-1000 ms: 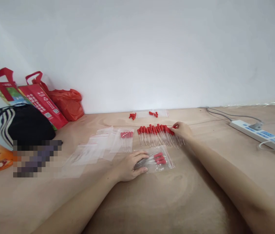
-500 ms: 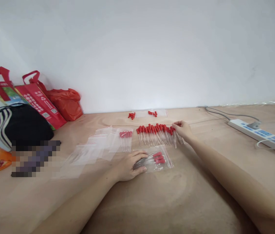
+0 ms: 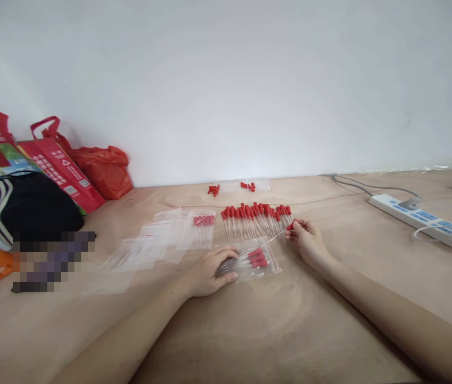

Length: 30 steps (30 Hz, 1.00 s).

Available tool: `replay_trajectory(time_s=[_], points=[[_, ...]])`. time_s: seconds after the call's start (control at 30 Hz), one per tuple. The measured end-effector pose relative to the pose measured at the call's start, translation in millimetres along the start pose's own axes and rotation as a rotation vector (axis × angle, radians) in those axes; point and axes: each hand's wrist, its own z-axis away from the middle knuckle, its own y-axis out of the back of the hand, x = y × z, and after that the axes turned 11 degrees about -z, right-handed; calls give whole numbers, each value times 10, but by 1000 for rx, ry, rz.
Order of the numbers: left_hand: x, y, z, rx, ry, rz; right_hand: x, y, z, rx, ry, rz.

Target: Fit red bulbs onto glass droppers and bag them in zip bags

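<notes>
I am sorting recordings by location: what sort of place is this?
Probably an improvised indoor workspace, perhaps in a home: red-topped droppers, a red plastic bag and a power strip share one wooden surface.

Left hand (image 3: pixel 206 272), right hand (image 3: pixel 307 242) and forearms (image 3: pixel 373 298) are bare, one forearm bearing a speck (image 3: pixel 172 292).

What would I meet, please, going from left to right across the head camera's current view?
Black drawstring bag → red plastic bag → left hand → row of loose red-bulbed droppers → right hand → white power strip.
</notes>
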Motion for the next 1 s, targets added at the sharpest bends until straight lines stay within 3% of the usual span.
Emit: replay_trajectory(time_s=[0.2,0.47,0.73,0.83,1.0], points=[[39,22,8,2,42,2,23,-184,190,-128,-127,-72],[31,12,11,-5,47,-7,-2,-280,333,-415,-301,193],[34,11,11,-1,51,-2,108,-229,279,-574,-287,275],[43,23,9,-8,51,-3,105,-171,215,-572,-225,418],[34,22,1,4,24,15,-46,-15,-204,-346,184,749]])
